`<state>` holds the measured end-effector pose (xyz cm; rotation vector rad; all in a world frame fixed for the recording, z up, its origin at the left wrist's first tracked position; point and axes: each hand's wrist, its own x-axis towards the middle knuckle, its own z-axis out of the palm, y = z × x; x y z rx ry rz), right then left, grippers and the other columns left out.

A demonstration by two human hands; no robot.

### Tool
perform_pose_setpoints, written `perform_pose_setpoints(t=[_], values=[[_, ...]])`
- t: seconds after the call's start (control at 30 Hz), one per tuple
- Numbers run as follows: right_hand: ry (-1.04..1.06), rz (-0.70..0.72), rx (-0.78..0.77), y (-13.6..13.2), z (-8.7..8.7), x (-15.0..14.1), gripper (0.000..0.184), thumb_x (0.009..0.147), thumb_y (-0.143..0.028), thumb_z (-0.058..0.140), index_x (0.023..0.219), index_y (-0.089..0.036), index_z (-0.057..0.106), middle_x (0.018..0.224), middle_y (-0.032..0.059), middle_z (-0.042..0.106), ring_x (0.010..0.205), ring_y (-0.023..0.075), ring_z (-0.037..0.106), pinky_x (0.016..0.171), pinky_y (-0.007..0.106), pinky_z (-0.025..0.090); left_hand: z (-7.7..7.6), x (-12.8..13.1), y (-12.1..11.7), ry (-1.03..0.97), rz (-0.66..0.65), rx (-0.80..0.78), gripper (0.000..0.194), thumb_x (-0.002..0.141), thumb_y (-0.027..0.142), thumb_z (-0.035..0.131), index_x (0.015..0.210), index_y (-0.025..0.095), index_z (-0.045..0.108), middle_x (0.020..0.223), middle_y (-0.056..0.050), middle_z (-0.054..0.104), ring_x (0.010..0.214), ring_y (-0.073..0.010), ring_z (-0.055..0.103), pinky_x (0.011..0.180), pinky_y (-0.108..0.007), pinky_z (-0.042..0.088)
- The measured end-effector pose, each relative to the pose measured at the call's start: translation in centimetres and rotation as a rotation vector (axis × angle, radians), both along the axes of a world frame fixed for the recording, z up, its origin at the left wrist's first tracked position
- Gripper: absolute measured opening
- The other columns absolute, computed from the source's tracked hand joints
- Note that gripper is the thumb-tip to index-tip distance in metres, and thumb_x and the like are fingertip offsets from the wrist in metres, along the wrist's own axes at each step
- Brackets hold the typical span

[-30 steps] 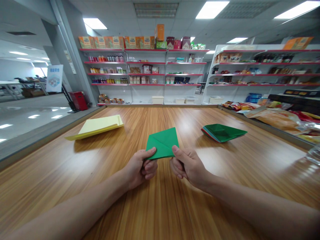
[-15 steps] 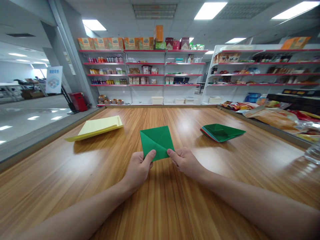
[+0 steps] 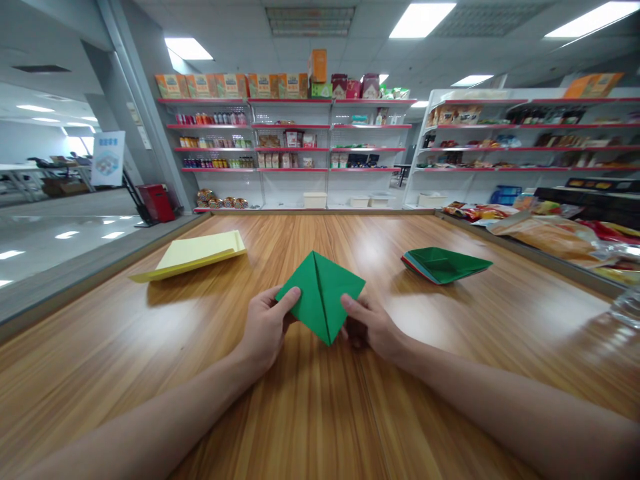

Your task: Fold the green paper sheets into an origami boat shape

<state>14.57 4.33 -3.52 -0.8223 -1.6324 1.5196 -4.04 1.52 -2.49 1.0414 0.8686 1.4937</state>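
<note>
A folded green paper (image 3: pixel 320 290) is held up above the wooden table (image 3: pixel 310 413), turned as a diamond with a dark seam running from its top corner to its bottom one. My left hand (image 3: pixel 270 323) pinches its left corner, thumb on the front face. At the right side, my right hand (image 3: pixel 373 323) grips it with the thumb on top; the other fingers are partly hidden behind the paper.
Yellow folded paper (image 3: pixel 197 255) lies at the left of the table. To the right rests a nested stack of folded papers (image 3: pixel 443 265), green on top. Packaged snacks (image 3: pixel 550 237) and a clear plastic item (image 3: pixel 627 307) are at the right edge. Stocked shelves (image 3: pixel 290 127) stand behind.
The green paper has been turned from a square-on position to a diamond, its seam now upright. My hands have moved slightly apart and hold its left and right corners.
</note>
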Motion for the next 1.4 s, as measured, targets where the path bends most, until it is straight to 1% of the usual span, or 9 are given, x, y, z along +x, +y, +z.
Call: perform_pose_setpoints(t=[0.13, 0.23, 0.33, 0.57, 0.77, 1.03, 1.1, 1.27, 1.4], values=[[0.242, -0.101, -0.134, 0.8, 0.2, 0.1, 0.049, 0.079, -0.06, 0.053, 0.065, -0.013, 0.058, 0.053, 0.002, 0.058, 0.043, 0.0109, 0.051, 0.039, 0.02, 0.037, 0.3, -0.7, -0.4, 0.309, -0.044, 0.126, 0.021, 0.077, 0.032, 0.065, 0.069, 0.013, 0.061, 0.064, 0.0, 0.055, 0.061, -0.0114, 0.05, 0.057, -0.022, 0.039], [0.181, -0.055, -0.103, 0.4, 0.5, 0.0, 0.043, 0.074, -0.055, 0.063, 0.071, -0.012, 0.062, 0.06, 0.0036, 0.062, 0.052, 0.0125, 0.054, 0.047, 0.022, 0.042, 1.1, -0.7, -1.1, 0.483, -0.124, 0.21, 0.024, 0.079, 0.033, 0.061, 0.065, 0.014, 0.059, 0.063, 0.001, 0.048, 0.059, -0.0107, 0.045, 0.054, -0.022, 0.034], [0.081, -0.053, -0.045, -0.1, 0.6, 0.0, 0.043, 0.072, -0.054, 0.065, 0.067, -0.012, 0.062, 0.058, 0.0025, 0.059, 0.051, 0.0122, 0.053, 0.047, 0.023, 0.04, 1.6, -0.4, -1.5, 0.549, -0.181, 0.234, 0.028, 0.078, 0.034, 0.062, 0.059, 0.014, 0.054, 0.062, 0.002, 0.044, 0.058, -0.0104, 0.043, 0.052, -0.022, 0.033], [-0.012, -0.149, 0.07, 0.4, 0.3, 0.6, 0.05, 0.076, -0.056, 0.06, 0.05, -0.014, 0.054, 0.046, -0.0004, 0.048, 0.042, 0.009, 0.041, 0.04, 0.022, 0.029, 0.3, 0.3, -0.3, 0.195, -0.119, -0.114, 0.027, 0.071, 0.039, 0.069, 0.075, 0.013, 0.06, 0.066, -0.001, 0.059, 0.061, -0.0135, 0.054, 0.059, -0.025, 0.042], [-0.113, -0.171, 0.161, 0.3, 0.5, 0.3, 0.055, 0.079, -0.06, 0.053, 0.047, -0.016, 0.047, 0.042, -0.0028, 0.04, 0.039, 0.0073, 0.033, 0.037, 0.022, 0.019, 0.0, 0.0, 0.0, 0.305, -0.056, -0.072, 0.029, 0.069, 0.042, 0.069, 0.072, 0.014, 0.064, 0.064, -0.001, 0.061, 0.061, -0.0152, 0.056, 0.056, -0.024, 0.04], [-0.149, -0.029, 0.271, -0.4, 1.4, 0.1, 0.059, 0.086, -0.056, 0.045, 0.042, -0.017, 0.038, 0.039, -0.0046, 0.032, 0.037, 0.0053, 0.026, 0.039, 0.023, 0.016, 0.1, -0.5, 0.2, 0.325, -0.023, -0.053, 0.029, 0.071, 0.041, 0.068, 0.064, 0.014, 0.06, 0.056, 0.002, 0.056, 0.054, -0.0107, 0.047, 0.05, -0.022, 0.033], [-0.106, 0.011, 0.237, -0.8, 1.8, 0.1, 0.059, 0.085, -0.056, 0.046, 0.042, -0.017, 0.039, 0.039, -0.0044, 0.034, 0.037, 0.0054, 0.027, 0.039, 0.023, 0.016, 0.2, -0.5, 0.1, 0.265, -0.068, -0.08, 0.029, 0.069, 0.04, 0.07, 0.062, 0.014, 0.059, 0.055, 0.002, 0.054, 0.053, -0.0104, 0.047, 0.05, -0.022, 0.033], [0.139, 0.098, -0.029, -1.7, 2.2, -0.4, 0.056, 0.08, -0.057, 0.055, 0.042, -0.017, 0.04, 0.038, -0.0049, 0.034, 0.037, 0.006, 0.028, 0.039, 0.024, 0.017, 0.0, 0.0, 0.0, 0.076, -0.199, -0.161, 0.029, 0.067, 0.037, 0.073, 0.062, 0.014, 0.057, 0.055, 0.002, 0.055, 0.052, -0.0098, 0.049, 0.053, -0.022, 0.037], [0.142, 0.001, -0.033, -1.4, 1.8, -0.6, 0.053, 0.081, -0.053, 0.056, 0.045, -0.016, 0.042, 0.041, -0.0049, 0.035, 0.039, 0.0059, 0.028, 0.04, 0.023, 0.019, 0.0, -0.1, 0.0, 0.121, -0.131, -0.123, 0.027, 0.072, 0.039, 0.069, 0.069, 0.013, 0.06, 0.063, 0.0, 0.06, 0.058, -0.0117, 0.054, 0.057, -0.024, 0.042]])
